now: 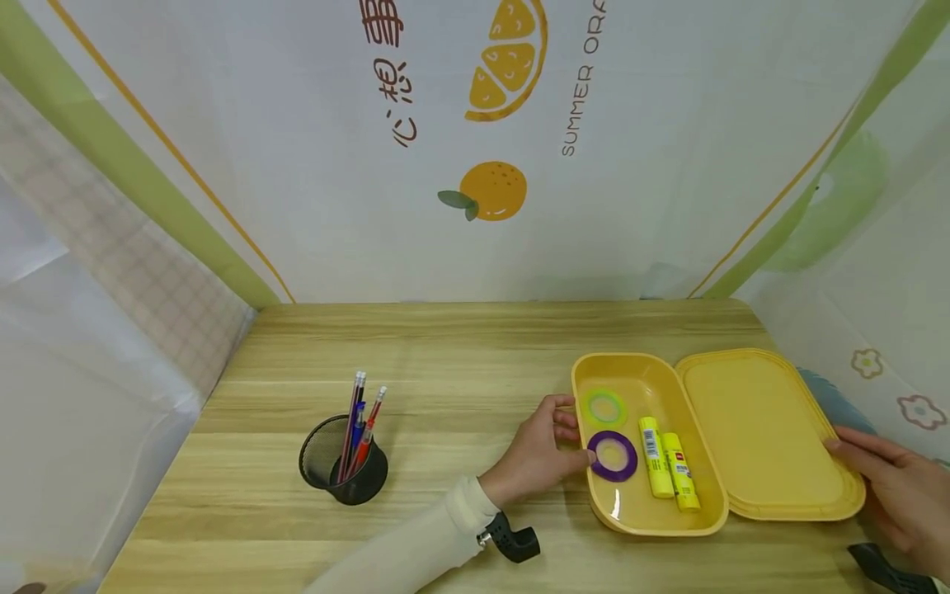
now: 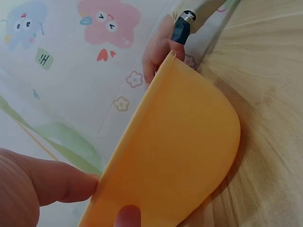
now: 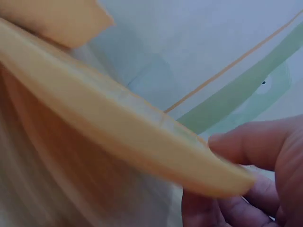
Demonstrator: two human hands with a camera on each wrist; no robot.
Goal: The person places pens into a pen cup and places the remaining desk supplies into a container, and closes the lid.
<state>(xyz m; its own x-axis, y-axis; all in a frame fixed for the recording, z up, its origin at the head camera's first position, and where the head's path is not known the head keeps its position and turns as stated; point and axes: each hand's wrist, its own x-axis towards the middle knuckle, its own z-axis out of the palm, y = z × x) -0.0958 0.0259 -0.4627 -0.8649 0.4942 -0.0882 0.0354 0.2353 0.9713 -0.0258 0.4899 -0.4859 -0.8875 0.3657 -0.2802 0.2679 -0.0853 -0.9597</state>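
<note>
A yellow plastic box sits on the table, holding a purple ring-shaped roll, a light-green one and two yellow glue sticks. My left hand grips the box's left side, thumb on the rim and fingers along the outer wall. In the left wrist view the box wall fills the middle. Just right of the box is its flat yellow lid. My right hand pinches the lid's right edge, thumb above and fingers below; the right wrist view shows the lid's edge tilted and blurred.
A black mesh pen holder with several pens and pencils stands on the left part of the wooden table. A printed white cloth hangs behind the table and at both sides.
</note>
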